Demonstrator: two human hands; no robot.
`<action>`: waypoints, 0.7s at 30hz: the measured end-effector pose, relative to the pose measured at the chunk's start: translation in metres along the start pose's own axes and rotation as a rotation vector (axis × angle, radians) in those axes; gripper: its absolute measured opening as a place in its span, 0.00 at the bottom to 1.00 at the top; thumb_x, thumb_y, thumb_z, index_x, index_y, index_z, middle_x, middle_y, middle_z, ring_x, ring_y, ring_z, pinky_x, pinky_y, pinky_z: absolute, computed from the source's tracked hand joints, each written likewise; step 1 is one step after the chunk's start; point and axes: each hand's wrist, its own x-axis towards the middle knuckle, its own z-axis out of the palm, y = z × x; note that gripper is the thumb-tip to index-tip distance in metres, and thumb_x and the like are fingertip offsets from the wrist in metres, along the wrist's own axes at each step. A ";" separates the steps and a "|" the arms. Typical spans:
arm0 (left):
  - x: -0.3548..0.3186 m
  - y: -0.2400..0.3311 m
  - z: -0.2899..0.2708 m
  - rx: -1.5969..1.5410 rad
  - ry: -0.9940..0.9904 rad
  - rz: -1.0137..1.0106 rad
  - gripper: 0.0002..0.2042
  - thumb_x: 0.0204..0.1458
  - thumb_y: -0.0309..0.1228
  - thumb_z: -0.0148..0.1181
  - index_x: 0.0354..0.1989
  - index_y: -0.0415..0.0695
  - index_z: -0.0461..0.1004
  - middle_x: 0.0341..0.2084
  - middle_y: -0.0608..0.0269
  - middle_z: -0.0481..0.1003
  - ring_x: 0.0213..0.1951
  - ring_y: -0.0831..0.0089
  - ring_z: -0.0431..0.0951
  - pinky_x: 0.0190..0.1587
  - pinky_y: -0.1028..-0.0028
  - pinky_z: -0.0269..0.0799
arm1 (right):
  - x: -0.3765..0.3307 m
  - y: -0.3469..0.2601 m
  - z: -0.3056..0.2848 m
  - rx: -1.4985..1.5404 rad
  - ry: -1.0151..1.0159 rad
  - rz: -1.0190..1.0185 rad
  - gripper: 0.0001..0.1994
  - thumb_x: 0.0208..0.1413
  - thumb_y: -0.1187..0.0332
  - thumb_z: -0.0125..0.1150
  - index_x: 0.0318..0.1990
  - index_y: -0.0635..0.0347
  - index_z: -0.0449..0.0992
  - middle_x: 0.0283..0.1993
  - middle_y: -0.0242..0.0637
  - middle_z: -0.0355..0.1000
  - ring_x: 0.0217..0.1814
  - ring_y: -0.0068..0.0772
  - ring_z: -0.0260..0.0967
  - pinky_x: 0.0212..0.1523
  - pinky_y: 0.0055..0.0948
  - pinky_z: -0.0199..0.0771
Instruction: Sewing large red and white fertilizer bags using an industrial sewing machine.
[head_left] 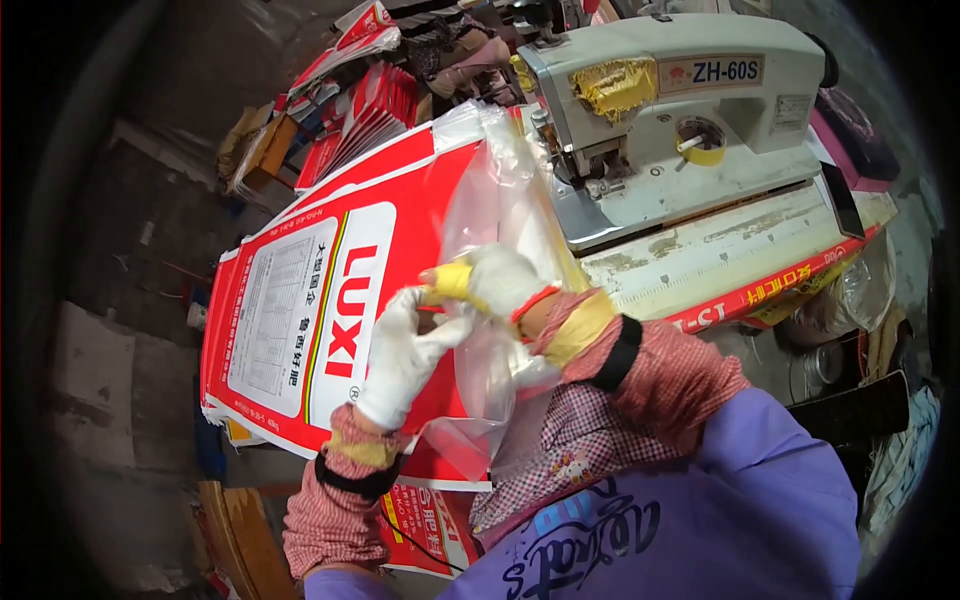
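Note:
A stack of large red and white printed bags (300, 235) lies slanting in front of me, with a crinkled clear plastic liner (487, 385) along its right side. Over the top bag is my left hand (398, 355) in a white glove, thumb and fingers apart with nothing visible between them. My right hand (505, 283), also white-gloved, has yellow tape round a finger that reaches to my left fingertips. It lies over the liner; its other fingers are blurred and partly hidden, so a hold on the plastic cannot be made out.
At the upper right stands a pale industrial sewing machine (690, 110) with a yellow tape roll (703, 140) in its frame opening. Its worn table (690, 255) has a red printed front strip. More folded red bags (365, 120) are piled behind. A checked cloth (590, 430) covers my lap.

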 end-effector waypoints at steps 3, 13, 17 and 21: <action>0.012 -0.008 -0.020 -0.068 -0.035 -0.068 0.08 0.45 0.28 0.58 0.30 0.38 0.67 0.23 0.68 0.71 0.26 0.83 0.69 0.33 0.82 0.65 | 0.001 -0.020 -0.007 0.170 -0.034 0.156 0.12 0.50 0.60 0.49 0.37 0.55 0.73 0.27 0.46 0.71 0.29 0.47 0.70 0.31 0.40 0.71; -0.005 0.017 -0.093 0.055 0.330 0.136 0.05 0.48 0.26 0.55 0.30 0.39 0.67 0.23 0.66 0.71 0.25 0.82 0.69 0.31 0.82 0.65 | 0.002 -0.004 -0.035 -0.642 0.447 -0.521 0.08 0.45 0.69 0.49 0.23 0.61 0.73 0.22 0.46 0.69 0.26 0.44 0.70 0.29 0.39 0.70; 0.009 0.033 -0.068 -0.043 0.219 0.047 0.06 0.45 0.23 0.57 0.29 0.38 0.66 0.23 0.65 0.70 0.26 0.81 0.70 0.33 0.81 0.66 | -0.034 -0.028 0.063 -0.355 -0.610 -0.348 0.15 0.43 0.58 0.56 0.33 0.59 0.76 0.35 0.46 0.71 0.38 0.41 0.70 0.37 0.34 0.70; 0.015 0.031 -0.080 0.019 0.219 0.112 0.06 0.45 0.21 0.56 0.28 0.38 0.65 0.23 0.65 0.70 0.26 0.80 0.69 0.32 0.80 0.67 | -0.044 -0.021 0.104 0.081 -0.915 -1.089 0.12 0.46 0.63 0.51 0.30 0.61 0.76 0.26 0.45 0.71 0.28 0.45 0.69 0.30 0.38 0.69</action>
